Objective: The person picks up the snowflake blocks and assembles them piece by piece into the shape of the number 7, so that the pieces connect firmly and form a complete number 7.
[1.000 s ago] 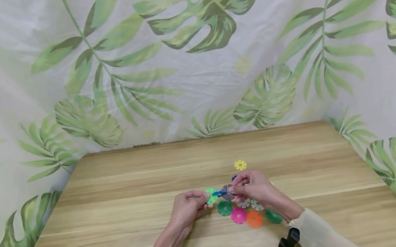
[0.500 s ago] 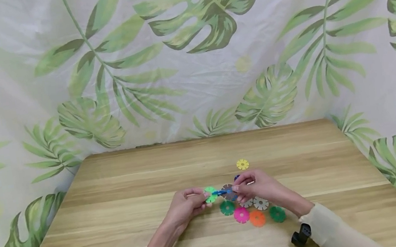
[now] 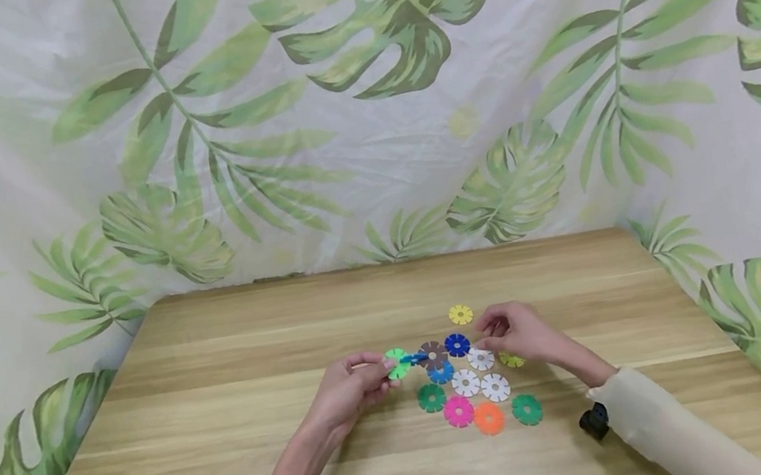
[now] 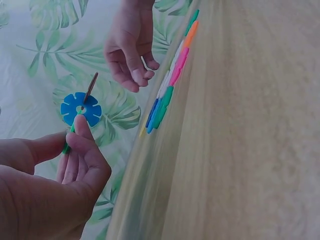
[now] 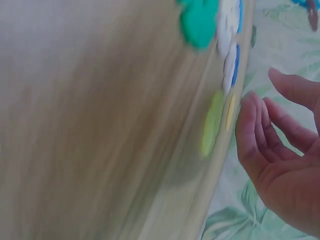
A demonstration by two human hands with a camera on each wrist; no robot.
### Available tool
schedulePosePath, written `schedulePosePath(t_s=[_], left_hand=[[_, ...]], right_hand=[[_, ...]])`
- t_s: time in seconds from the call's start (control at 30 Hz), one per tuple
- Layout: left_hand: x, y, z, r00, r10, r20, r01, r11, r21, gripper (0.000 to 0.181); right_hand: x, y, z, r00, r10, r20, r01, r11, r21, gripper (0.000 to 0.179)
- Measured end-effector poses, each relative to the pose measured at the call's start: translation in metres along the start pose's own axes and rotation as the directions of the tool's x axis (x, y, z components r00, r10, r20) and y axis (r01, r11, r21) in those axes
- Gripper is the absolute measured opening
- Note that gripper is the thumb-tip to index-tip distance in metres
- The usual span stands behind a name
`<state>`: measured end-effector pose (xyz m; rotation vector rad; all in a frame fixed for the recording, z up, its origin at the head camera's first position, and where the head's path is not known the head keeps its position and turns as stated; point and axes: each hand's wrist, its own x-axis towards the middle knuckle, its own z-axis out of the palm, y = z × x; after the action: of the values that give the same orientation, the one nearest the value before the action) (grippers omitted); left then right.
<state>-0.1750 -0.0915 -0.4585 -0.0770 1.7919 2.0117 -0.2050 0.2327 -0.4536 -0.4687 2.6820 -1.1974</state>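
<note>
My left hand (image 3: pixel 347 394) pinches a bright green notched disc (image 3: pixel 394 356) between thumb and fingers. Slotted onto it is a blue disc (image 4: pixel 69 102), seen face-on in the left wrist view, and a brown disc (image 3: pixel 436 347) joins the blue one's other side. This chain is held up over the table. My right hand (image 3: pixel 519 334) holds nothing, its fingers loosely bent, over the right side of the loose discs. Below it lies a yellow-green disc (image 3: pixel 513 362), partly covered by the hand in the head view, with a white disc (image 3: pixel 481 364) near the fingertips.
Flat on the wooden table (image 3: pixel 233 433) lie other loose discs: yellow (image 3: pixel 460 309), dark blue (image 3: pixel 452 347), blue (image 3: pixel 442 377), green (image 3: pixel 433 406), pink (image 3: pixel 459 420), orange (image 3: pixel 490 428) and more white ones. A leaf-patterned cloth (image 3: pixel 369 151) hangs behind the table.
My right hand has let go of the disc chain and moved right, over the loose discs. The left hand still holds the chain in nearly the same place.
</note>
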Motion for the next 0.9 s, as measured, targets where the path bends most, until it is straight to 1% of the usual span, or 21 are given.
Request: schedulePosePath(t_s=[0.17,0.27,0.4,0.53,0.63,0.9], left_hand=[[0.001,0.002,-0.003,1.000,0.003,-0.006,-0.003,1.000,-0.004,0.029],[0.002,0.000,-0.005,1.000,-0.006,-0.009,0.006,1.000,-0.012,0.027],[0.002,0.000,-0.007,1.000,-0.007,-0.009,0.007,1.000,-0.017,0.031],[0.001,0.001,-0.010,1.000,-0.008,-0.013,0.008,1.000,-0.028,0.033],[0.001,0.002,-0.012,1.000,-0.018,-0.012,0.017,0.999,-0.041,0.031],[0.001,0.002,-0.014,1.000,-0.019,-0.002,0.019,0.999,-0.051,0.031]], right_hand=[[-0.003,0.010,-0.012,0.999,0.036,-0.026,-0.038,0.997,-0.064,0.025],[-0.008,0.018,-0.017,0.999,0.046,-0.015,-0.047,0.996,-0.081,0.026],[-0.014,0.026,-0.021,0.999,0.047,0.012,-0.046,0.993,-0.111,0.029],[-0.017,0.029,-0.024,0.998,0.045,0.031,-0.040,0.988,-0.147,0.035],[-0.018,0.030,-0.025,0.998,0.046,0.044,-0.038,0.987,-0.157,0.037],[-0.021,0.030,-0.023,0.998,0.050,0.045,-0.043,0.988,-0.150,0.031]])
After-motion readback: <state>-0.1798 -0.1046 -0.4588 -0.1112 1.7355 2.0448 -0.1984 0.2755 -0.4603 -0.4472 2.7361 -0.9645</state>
